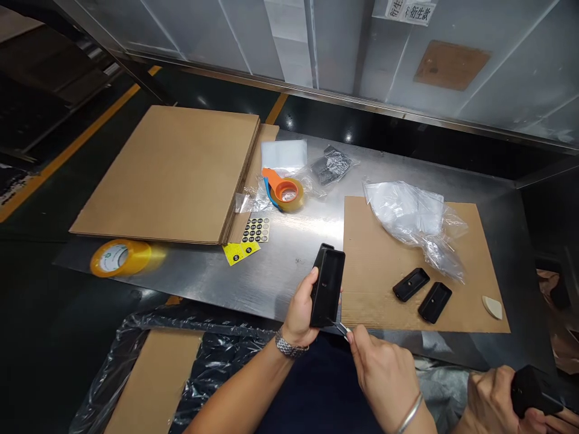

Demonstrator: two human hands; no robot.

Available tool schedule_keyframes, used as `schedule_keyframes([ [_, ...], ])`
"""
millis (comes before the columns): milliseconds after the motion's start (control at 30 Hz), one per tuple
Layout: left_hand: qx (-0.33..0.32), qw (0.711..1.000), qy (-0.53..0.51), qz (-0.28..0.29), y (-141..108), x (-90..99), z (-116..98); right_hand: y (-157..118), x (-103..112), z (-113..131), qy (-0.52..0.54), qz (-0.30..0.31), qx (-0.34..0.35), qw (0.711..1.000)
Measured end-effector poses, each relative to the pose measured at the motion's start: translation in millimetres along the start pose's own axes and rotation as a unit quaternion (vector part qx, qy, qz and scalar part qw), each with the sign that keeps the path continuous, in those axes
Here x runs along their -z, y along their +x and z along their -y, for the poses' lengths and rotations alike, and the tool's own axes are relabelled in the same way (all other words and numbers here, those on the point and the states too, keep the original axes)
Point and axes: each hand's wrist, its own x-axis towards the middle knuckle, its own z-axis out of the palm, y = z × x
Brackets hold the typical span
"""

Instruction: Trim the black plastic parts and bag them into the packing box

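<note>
My left hand [300,306], with a metal-band watch at its wrist, is wrapped round a black rectangular plastic shell [332,280] held tilted above the table's front edge. Behind it shows the edge of a second black piece, partly hidden. My right hand [384,371] pinches a slim pale-handled tool [342,329] with a narrow metal end; its exact kind is unclear. The tool's tip meets the shell's lower end. To the right, two smaller black plastic shells [411,284] lie on a flat cardboard sheet [368,241].
A cardboard stack [176,175] stands left, near a yellow tape roll [118,258]. Orange tape dispenser [286,189], round black stickers [256,229] and clear plastic bags [409,211] lie on the metal table [289,265]. Another person's hand [493,398] grips a black object [534,390] at bottom right.
</note>
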Motion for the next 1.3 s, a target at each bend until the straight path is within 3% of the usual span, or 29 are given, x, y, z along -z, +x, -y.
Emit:
schedule_keyframes([
  [100,-0.016,1.000,-0.005,-0.004,-1,0.2,1,-2,-5,-3,0.050,0.044,-0.031,0.997],
  [167,-0.039,0.999,-0.009,-0.003,-2,1.1,2,-2,-10,-5,0.165,0.102,-0.063,0.979],
  [200,-0.051,0.999,-0.013,0.000,-2,1.7,2,-1,-12,-6,0.253,0.140,-0.084,0.953],
  [267,-0.067,0.997,-0.023,0.014,-2,3.3,2,0,-15,-7,0.448,0.213,-0.141,0.857],
  [333,-0.076,0.996,-0.033,0.024,-2,4.8,2,1,-17,-7,0.581,0.236,-0.197,0.753],
  [367,-0.080,0.996,-0.036,0.026,-2,5.4,2,1,-17,-6,0.609,0.225,-0.211,0.730],
  [400,-0.083,0.995,-0.038,0.027,-2,6.0,2,1,-16,-6,0.613,0.201,-0.211,0.735],
  [433,-0.086,0.995,-0.040,0.027,-2,6.4,2,0,-16,-5,0.593,0.169,-0.195,0.762],
  [567,-0.099,0.994,-0.047,0.028,-3,7.4,3,-7,-13,-3,0.360,0.028,-0.088,0.928],
  [667,-0.119,0.991,-0.044,0.032,-5,7.4,4,-11,-12,0,0.181,-0.038,-0.045,0.982],
  [833,-0.154,0.987,-0.030,0.021,-7,7.0,4,-11,-7,6,0.056,-0.074,-0.012,0.996],
  [1300,-0.178,0.984,-0.011,0.005,-12,6.0,3,-7,-4,12,0.031,-0.081,-0.013,0.996],
])
